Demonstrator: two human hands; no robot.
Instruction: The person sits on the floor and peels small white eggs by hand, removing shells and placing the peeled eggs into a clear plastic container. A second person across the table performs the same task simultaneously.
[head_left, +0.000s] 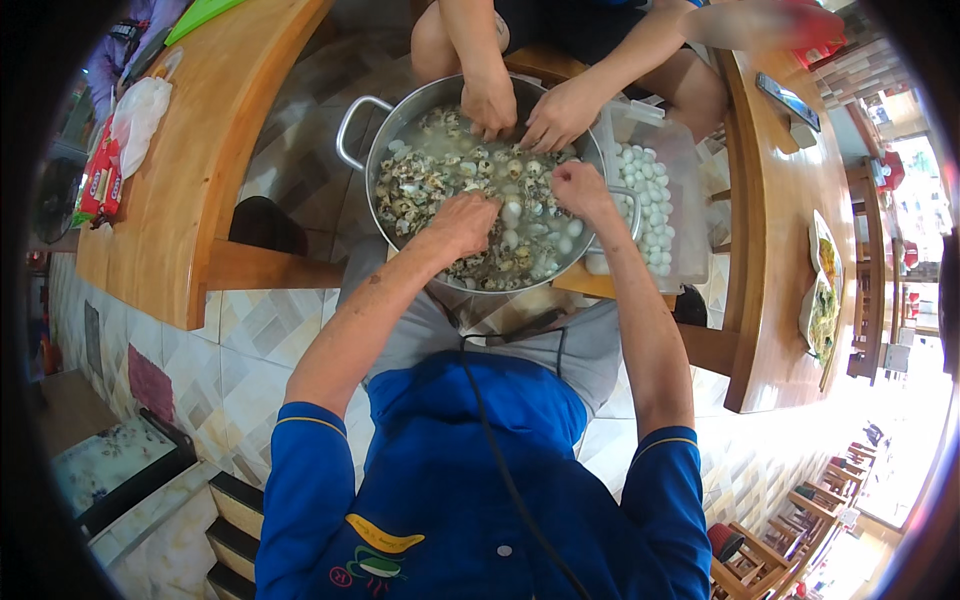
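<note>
A large two-handled metal pot (381, 225) stands before me, full of cloudy water, speckled quail eggs (517, 259) and bits of shell. My left hand (466, 223) is in the pot near its middle, fingers curled down among the eggs; what they hold is hidden. Over the pot's right part is my right hand (580, 189), its fingers curled in, and whether an egg is inside cannot be seen. Peeled white eggs (511, 210) lie between my hands. Beside the pot at right, a clear plastic box (690, 225) holds many peeled eggs (646, 180).
Opposite me, another person's two hands (559, 116) work in the same pot. A wooden table (217, 97) at left bears a plastic bag and red packets. The wooden table (780, 247) at right bears a phone (787, 101) and a plate of food (823, 300). A dark cable hangs down my front.
</note>
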